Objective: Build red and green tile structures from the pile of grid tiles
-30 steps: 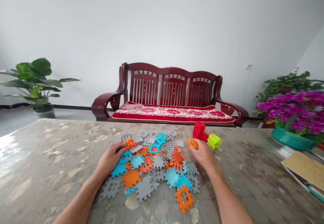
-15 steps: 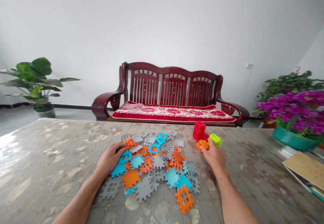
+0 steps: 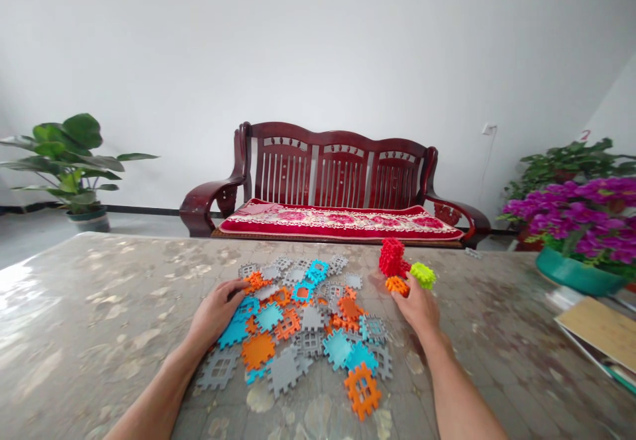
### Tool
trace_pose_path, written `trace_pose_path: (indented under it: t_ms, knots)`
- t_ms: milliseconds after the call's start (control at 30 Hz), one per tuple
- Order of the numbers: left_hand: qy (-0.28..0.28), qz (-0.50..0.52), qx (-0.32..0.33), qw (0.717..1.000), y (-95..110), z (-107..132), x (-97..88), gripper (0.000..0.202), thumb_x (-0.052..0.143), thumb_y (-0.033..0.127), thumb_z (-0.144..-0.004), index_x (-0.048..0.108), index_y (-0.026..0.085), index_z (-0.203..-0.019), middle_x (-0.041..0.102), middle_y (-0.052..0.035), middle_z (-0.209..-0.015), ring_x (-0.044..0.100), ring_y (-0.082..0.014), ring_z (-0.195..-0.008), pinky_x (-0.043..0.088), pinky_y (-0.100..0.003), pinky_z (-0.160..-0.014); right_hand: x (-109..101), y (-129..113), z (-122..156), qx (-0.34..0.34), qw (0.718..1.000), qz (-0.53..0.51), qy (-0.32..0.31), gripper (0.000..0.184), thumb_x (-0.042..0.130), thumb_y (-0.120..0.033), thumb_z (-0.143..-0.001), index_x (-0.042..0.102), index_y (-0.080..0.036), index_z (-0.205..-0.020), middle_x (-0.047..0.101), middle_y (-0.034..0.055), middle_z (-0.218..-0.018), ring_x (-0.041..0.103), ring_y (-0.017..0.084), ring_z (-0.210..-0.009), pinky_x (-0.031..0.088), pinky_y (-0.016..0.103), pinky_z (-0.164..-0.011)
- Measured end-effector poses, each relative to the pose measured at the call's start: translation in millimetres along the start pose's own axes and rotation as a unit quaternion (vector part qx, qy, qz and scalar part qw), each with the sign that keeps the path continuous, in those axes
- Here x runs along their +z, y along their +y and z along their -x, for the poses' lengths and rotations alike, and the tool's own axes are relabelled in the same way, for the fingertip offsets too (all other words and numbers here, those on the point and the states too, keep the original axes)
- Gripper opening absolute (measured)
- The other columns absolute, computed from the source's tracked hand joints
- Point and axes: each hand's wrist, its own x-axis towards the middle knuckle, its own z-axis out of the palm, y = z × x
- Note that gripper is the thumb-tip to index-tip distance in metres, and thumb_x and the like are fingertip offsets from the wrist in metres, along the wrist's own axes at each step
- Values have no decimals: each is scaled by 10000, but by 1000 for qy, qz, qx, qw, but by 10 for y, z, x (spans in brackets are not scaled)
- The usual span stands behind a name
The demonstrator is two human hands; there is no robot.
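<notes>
- Head view: the left hand (image 3: 216, 311) lay on the tile pile (image 3: 311, 342), its grip loose, fingers spread over blue and grey tiles.
- The right hand (image 3: 417, 311) sat to the right of the pile, its grip pressed together on an orange piece (image 3: 396, 285), apparently pinched at the fingertips; the contact was partly hidden.
- That piece lay just beside a red stack (image 3: 392, 258) and a green cube (image 3: 423, 275).
- The pile lay overlapped on the counter (image 3: 99, 307).
- The notched plastic tiles looked light and stiff, perhaps slippery on the glossy surface; their notched edges looked best for taking hold.
- Beyond stood a wooden sofa (image 3: 338, 175), a potted plant (image 3: 64, 145) and purple flowers (image 3: 576, 208).
</notes>
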Motion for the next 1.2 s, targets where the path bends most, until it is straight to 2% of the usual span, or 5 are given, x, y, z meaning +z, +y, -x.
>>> trace_pose_path:
  t_ms: [233, 533, 967, 1200]
  knots:
    - [-4, 0, 0, 1000, -27, -14, 17, 452, 441, 430, -821, 715, 200, -1097, 680, -89, -1240, 613, -254, -1159, 426, -369, -1050, 4, -10, 13, 0, 1000, 15, 9, 612, 535, -419, -846, 470, -193, -1411, 673, 125, -1219, 636, 290, -1051, 460, 376, -845]
    - [7, 2, -1, 1000, -36, -13, 29, 454, 445, 441, -815, 726, 209, -1085, 683, -88, -1239, 618, -264, -1158, 435, -385, -1047, -28, -57, 40, -4, 998, 58, 17, 585, 526, -405, -863, 498, -132, -1380, 676, 181, -1167, 636, 305, -1036, 459, 371, -820]
    - [7, 5, 13, 1000, -69, -30, 50, 416, 474, 437, -812, 732, 225, -1060, 700, -69, -1202, 618, -260, -1154, 432, -373, -1050, -9, -64, 74, -15, 997, 72, 14, 557, 514, -384, -892, 497, -118, -1381, 656, 179, -1233, 611, 302, -1087, 440, 370, -888]
    - [2, 8, 17, 1000, -134, -50, 88, 392, 468, 413, -838, 721, 238, -1080, 684, -63, -1232, 602, -244, -1172, 408, -369, -1073, 24, -41, 79, -16, 997, 70, 17, 537, 503, -395, -900, 508, -142, -1374, 665, 170, -1199, 605, 301, -1090, 442, 368, -874]
